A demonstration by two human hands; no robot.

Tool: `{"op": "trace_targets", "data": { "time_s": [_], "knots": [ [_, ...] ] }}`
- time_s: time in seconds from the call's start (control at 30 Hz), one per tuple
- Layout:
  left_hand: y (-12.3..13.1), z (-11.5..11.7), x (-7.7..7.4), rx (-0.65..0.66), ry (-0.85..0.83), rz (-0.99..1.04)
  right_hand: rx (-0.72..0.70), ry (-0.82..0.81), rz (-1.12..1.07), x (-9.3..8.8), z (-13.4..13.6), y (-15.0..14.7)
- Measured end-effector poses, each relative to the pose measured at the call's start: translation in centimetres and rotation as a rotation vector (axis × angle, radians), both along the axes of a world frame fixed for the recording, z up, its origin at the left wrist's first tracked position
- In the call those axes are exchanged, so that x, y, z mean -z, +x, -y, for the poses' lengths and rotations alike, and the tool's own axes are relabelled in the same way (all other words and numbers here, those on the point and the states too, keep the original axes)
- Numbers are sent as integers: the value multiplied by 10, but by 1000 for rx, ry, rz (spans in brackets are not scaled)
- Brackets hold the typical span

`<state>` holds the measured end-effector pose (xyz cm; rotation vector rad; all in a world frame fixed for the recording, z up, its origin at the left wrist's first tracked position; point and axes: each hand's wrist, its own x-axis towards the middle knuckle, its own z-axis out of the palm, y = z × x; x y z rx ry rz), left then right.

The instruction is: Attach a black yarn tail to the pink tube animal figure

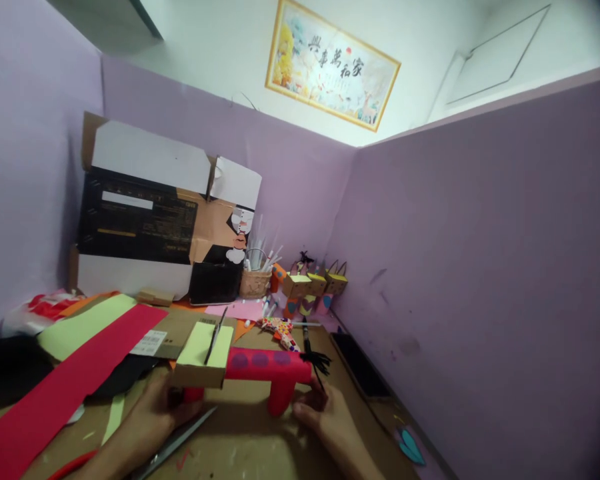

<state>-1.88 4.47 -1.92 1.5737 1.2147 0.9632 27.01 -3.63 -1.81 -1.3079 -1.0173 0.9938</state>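
A handmade paper animal stands in the middle, with a red tube body, purple dots and a red leg near each end. Its head end is a small cardboard box topped with pale yellow-green paper and a thin black strip. A black fringed tail sticks out at the right end. My left hand grips the animal low at the box end, its fingers partly hidden behind the box. My right hand is curled around the tail end, the thumb beside the rear leg. Scissors with red handles lie under my left forearm.
A long red paper strip and yellow-green paper lie at left. Finished-looking box-headed figures stand at the back right, beside a basket of white sticks. A flattened carton leans on the wall. A dark phone lies right.
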Motion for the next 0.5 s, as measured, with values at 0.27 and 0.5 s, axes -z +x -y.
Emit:
{"op": "trace_targets", "data": {
  "time_s": [0.27, 0.5],
  "knots": [
    [1, 4, 5, -69, -99, 77, 48, -27, 42, 12, -12, -20],
    [-1, 5, -10, -76, -149, 123, 44, -97, 121, -7, -25, -22]
  ]
}}
